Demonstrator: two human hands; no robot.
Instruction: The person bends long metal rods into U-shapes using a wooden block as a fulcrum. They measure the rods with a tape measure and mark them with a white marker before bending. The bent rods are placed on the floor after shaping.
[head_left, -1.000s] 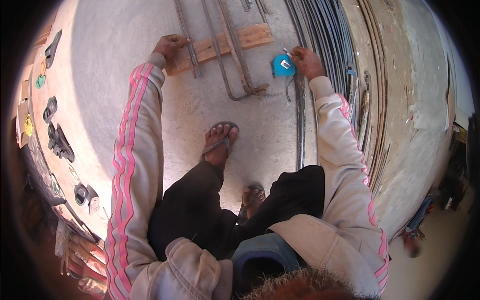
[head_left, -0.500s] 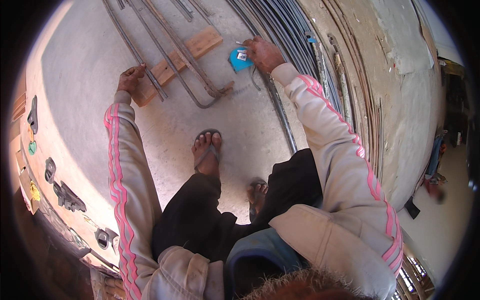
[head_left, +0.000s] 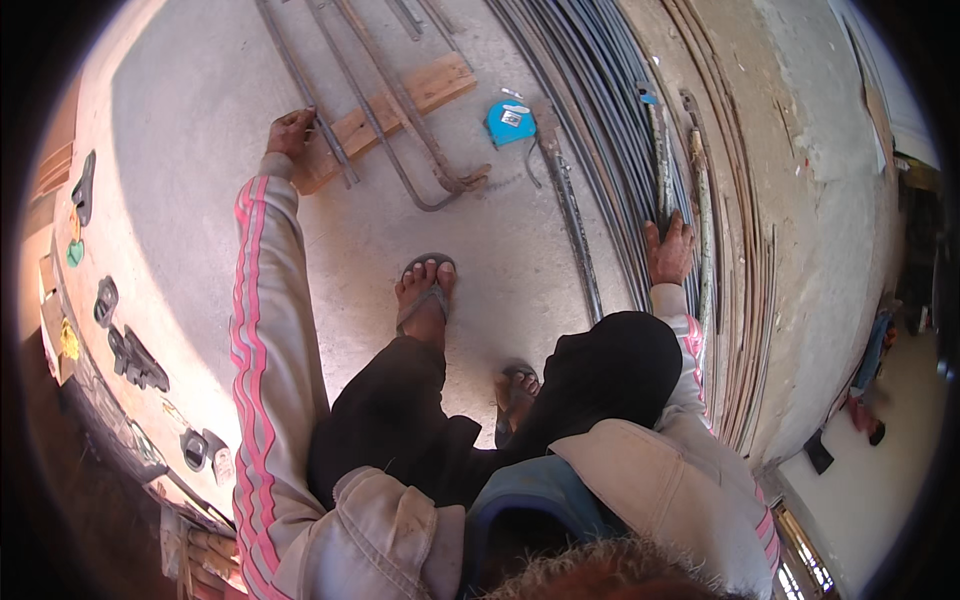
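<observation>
My left hand (head_left: 290,134) is closed around a straight steel rod (head_left: 331,152), a little above its near end. That rod lies across a wooden block (head_left: 436,88), beside a rod with a bent end (head_left: 384,150) and a rusty bar with a hooked end (head_left: 418,135). To the right, my right hand (head_left: 671,252) rests with fingers apart on a long bundle of dark steel rods (head_left: 600,130), holding none of them. A blue tape measure (head_left: 511,122) lies on the floor between the block and the bundle, untouched.
A dark metal bar (head_left: 574,225) lies along the bundle's left side. Thin brown rods (head_left: 735,190) run along the wall at right. Several sandals (head_left: 137,358) sit at the far left. My feet in flip-flops (head_left: 424,300) are on the concrete floor (head_left: 320,250).
My right hand has let go of the tape measure and moved back and right onto the rod bundle. The left hand stays on its rod.
</observation>
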